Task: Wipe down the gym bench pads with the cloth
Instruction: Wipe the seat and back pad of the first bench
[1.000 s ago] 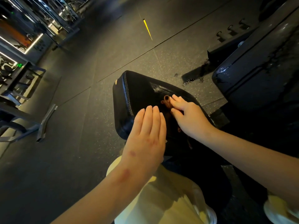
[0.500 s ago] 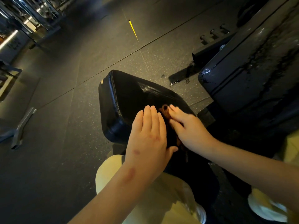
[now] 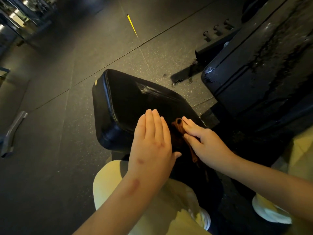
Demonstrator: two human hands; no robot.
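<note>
The dark brown rumpled cloth lies on the black padded bench seat under the straight, pressing fingers of the right hand, long axis running fingertip-to-wrist, while the left hand, flat with fingers together, rests just beside it, most of the pad lying beyond both.

I see the seat pad directly ahead of me, with the back pad to its right and farther back. My left hand lies flat on the near part of the seat pad. My right hand lies just right of it, on the cloth, which rests on the seat pad between both hands. A frame foot lies on the floor, far left.
</note>
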